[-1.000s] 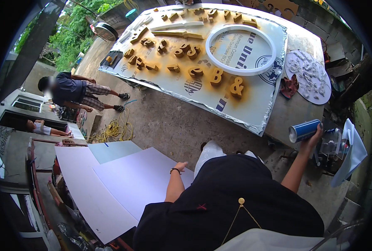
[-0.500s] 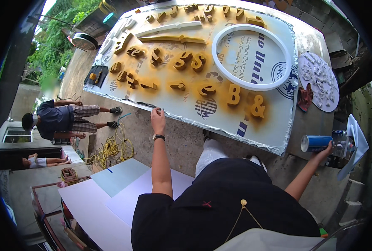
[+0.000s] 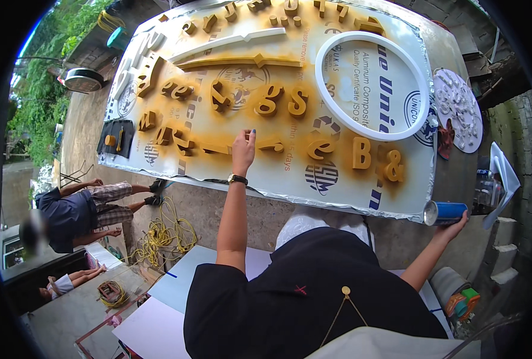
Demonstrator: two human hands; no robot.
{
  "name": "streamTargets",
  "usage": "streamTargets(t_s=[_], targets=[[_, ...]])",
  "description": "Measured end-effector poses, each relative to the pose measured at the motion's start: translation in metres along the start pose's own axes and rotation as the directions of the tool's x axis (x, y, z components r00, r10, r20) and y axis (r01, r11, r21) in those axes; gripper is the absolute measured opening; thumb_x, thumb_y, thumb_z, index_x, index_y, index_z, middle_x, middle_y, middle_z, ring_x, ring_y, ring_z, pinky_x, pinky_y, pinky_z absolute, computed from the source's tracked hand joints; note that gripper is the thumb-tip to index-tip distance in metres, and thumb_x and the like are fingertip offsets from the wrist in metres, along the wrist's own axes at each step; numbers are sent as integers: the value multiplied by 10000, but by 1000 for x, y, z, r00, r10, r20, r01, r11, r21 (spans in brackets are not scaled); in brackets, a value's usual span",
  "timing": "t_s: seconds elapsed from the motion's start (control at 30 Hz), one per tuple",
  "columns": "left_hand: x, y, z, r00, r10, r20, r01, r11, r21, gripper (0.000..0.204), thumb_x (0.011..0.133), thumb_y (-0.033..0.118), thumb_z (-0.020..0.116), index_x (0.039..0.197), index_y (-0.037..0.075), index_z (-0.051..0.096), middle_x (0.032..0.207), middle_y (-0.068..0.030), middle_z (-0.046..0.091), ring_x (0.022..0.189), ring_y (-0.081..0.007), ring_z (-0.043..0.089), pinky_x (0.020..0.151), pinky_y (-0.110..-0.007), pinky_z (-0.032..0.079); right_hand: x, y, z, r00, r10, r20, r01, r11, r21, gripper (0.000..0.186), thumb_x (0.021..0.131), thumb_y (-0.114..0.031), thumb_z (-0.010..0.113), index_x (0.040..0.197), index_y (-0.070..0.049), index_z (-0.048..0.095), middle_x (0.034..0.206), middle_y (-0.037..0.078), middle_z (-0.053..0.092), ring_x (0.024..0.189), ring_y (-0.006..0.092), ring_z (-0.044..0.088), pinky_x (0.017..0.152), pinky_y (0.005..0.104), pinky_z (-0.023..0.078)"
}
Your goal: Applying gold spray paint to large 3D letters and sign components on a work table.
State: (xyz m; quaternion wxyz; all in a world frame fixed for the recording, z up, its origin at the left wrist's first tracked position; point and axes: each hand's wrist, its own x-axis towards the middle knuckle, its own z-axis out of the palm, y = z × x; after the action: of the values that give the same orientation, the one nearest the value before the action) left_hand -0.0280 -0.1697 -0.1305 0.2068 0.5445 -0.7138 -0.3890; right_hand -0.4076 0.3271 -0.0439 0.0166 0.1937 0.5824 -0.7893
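A blue can [image 3: 446, 213], lying sideways in my grip, is held by my right hand [image 3: 456, 226] beyond the board's near right corner. Over the near part of the board hovers my left hand [image 3: 243, 151], with a watch on the wrist. Its fingers are slightly bent and apart, and I see nothing in them. Close by are a flat gold letter shape [image 3: 217, 148] on its left and a small gold letter shape [image 3: 271, 146] on its right. Several more gold-painted letter shapes [image 3: 361, 154] stand on the silvery board [image 3: 266, 185], ringed by gold overspray.
A large white ring [image 3: 321, 90] and a long white curved strip [image 3: 230, 42] lie on the board. Beyond its right side is a round white panel with small pieces [image 3: 470, 119]. A person [image 3: 77, 218] stands at left, near a yellow hose [image 3: 164, 236] on the ground.
My left hand has moved from the board's near edge to over the letters. My right hand, still holding the blue can, has come slightly lower and left. The view has shifted.
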Motion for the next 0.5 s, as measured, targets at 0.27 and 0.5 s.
streamTargets(t_s=[0.27,0.5], targets=[[-13,-20,-2,999,8,31,-12,994,107,416,970,378,488,1000,-18,610,835,-168,665,722,-272,640,668,-365,496,-2,6,21,997,55,63,-56,998,16,530,867,-435,588,1167,-7,497,1093,172,564,1024,325,592,885,454,498],[25,-29,-21,999,-32,10,32,998,56,481,984,417,440,923,-28,612,780,-166,647,711,-289,626,689,-399,480,-18,-3,43,999,18,32,-18,1000,15,528,879,-441,564,1164,-1,496,1084,181,578,1010,319,601,877,450,503]])
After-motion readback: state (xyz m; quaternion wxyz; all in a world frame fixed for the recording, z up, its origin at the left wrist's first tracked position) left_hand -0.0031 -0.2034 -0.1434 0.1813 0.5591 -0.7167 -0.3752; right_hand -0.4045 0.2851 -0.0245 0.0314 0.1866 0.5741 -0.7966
